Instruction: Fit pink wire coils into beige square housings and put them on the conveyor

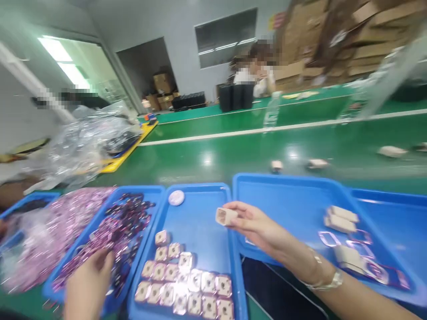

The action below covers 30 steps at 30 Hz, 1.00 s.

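Note:
My right hand (258, 226) holds a small beige block-shaped part (226, 216) by its end, above the gap between two blue trays. My left hand (88, 284) reaches into a blue tray (156, 192) piled with small dark purple foil pieces (123, 224), fingers down among them; whether it grips one is hidden. The middle blue tray (200, 222) carries rows of square beige parts with shiny faces (187, 284) and a white round disc (176, 198).
A right blue tray (287, 195) holds a few beige blocks (340, 218) and thin frames (362, 235). Pink foil in a bag (40, 240) lies far left. Beyond runs a green conveyor (233, 151) with loose parts, a water bottle (271, 111), and a seated person (255, 71).

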### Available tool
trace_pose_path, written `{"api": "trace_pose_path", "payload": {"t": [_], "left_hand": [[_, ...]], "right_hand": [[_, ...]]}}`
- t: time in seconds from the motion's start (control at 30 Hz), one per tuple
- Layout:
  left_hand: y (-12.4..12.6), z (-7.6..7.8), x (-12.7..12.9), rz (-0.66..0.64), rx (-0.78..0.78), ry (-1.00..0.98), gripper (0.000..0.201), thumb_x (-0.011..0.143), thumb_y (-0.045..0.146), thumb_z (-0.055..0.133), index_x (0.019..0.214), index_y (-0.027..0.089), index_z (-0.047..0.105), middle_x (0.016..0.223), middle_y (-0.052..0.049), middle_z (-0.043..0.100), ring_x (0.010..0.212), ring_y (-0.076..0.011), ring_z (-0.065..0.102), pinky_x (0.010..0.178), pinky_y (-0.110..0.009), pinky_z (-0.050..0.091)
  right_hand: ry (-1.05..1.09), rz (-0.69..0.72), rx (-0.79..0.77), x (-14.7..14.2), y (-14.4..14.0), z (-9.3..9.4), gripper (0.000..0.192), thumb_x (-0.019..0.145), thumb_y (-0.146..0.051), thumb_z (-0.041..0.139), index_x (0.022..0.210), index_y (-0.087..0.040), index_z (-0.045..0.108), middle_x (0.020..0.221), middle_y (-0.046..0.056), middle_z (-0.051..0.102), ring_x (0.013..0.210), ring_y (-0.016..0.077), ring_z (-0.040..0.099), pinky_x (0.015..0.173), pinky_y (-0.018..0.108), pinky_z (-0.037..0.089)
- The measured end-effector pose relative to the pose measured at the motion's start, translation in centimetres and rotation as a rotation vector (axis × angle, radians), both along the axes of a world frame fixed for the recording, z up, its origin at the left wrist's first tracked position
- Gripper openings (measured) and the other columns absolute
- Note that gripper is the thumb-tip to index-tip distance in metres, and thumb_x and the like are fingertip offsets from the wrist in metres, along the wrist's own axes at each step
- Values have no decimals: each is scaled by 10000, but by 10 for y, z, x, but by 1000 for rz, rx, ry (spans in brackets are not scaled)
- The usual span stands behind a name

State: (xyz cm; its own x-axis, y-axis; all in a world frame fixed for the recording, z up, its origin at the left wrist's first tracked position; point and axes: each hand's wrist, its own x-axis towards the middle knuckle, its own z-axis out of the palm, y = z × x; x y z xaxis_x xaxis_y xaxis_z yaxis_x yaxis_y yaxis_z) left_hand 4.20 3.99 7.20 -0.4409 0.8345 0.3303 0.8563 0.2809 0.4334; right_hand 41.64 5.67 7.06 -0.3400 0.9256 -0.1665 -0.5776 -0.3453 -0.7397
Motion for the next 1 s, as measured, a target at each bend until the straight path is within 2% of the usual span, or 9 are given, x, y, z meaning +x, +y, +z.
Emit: {"api": "trace_pose_path", "payload": {"t": [0.07, 0.23, 0.37, 0.47, 0.6, 0.7, 0.8, 0.87, 1.0], "left_hand": [[-8, 3, 4, 36, 32, 14, 178, 724, 284, 585, 732, 136, 685, 668, -130, 698, 696, -394, 669, 666, -504, 509], [-12, -3, 22, 68, 259, 41, 215, 820, 340, 550, 894, 173, 662, 1077, -96, 703, 1056, -263, 640, 969, -390, 456], [-14, -5, 29, 90, 391, -36, 276, 866, 364, 524, 992, 150, 644, 1023, -98, 714, 930, -215, 683, 866, -348, 521], [-17, -2, 25, 64, 362, -96, 305, 854, 344, 552, 1065, 156, 665, 996, -97, 725, 874, -217, 695, 837, -357, 537], [-21, 4, 18, 27, 222, -158, 120, 693, 229, 709, 794, 179, 750, 710, -62, 731, 659, -246, 692, 780, -423, 550], [-27, 11, 25, 49, 248, -206, 201, 758, 263, 663, 919, 176, 747, 830, -75, 749, 762, -247, 709, 811, -419, 557], [-36, 20, 47, 54, 395, -349, 310, 790, 334, 666, 1051, 173, 710, 977, -83, 742, 880, -218, 708, 830, -346, 571], [-44, 26, 70, -35, 467, -561, 286, 740, 315, 736, 997, 189, 731, 902, -58, 755, 791, -181, 720, 741, -267, 593], [-62, 35, 118, -411, 403, -836, 189, 717, 206, 772, 894, 273, 758, 829, 4, 758, 664, -129, 712, 625, -195, 597]], "right_hand": [[-55, 13, -23, 0, -4, -2, 334, 691, -210, 817, 988, -188, 666, 997, 57, 728, 910, 161, 671, 827, 262, 497], [-249, 40, -116, 1, -9, -6, 369, 694, -302, 809, 1031, -221, 683, 1034, 82, 742, 987, 219, 678, 823, 251, 548], [-264, 72, -162, -2, -12, -4, 351, 666, -322, 815, 991, -257, 699, 999, 52, 756, 1032, 223, 673, 818, 193, 556], [-278, 83, -175, -4, -13, -5, 352, 647, -337, 822, 970, -263, 704, 988, 50, 759, 1054, 234, 666, 814, 180, 558], [-284, 105, -164, -4, -14, -8, 365, 673, -345, 806, 1010, -263, 693, 1018, 50, 751, 1052, 224, 662, 819, 172, 550], [-271, 114, -154, -5, -14, -10, 376, 684, -347, 800, 1029, -250, 687, 1028, 60, 745, 1022, 215, 665, 810, 180, 548], [-223, 118, -130, -5, -16, -11, 369, 703, -347, 790, 1043, -255, 679, 1018, 56, 741, 993, 197, 660, 813, 191, 536], [-180, 122, -106, -6, -18, -11, 359, 718, -343, 784, 1050, -263, 673, 990, 43, 738, 956, 174, 657, 808, 185, 521], [-103, 153, -64, -9, -24, -8, 376, 702, -343, 805, 1041, -254, 669, 968, 31, 720, 885, 152, 645, 780, 190, 500]]}}
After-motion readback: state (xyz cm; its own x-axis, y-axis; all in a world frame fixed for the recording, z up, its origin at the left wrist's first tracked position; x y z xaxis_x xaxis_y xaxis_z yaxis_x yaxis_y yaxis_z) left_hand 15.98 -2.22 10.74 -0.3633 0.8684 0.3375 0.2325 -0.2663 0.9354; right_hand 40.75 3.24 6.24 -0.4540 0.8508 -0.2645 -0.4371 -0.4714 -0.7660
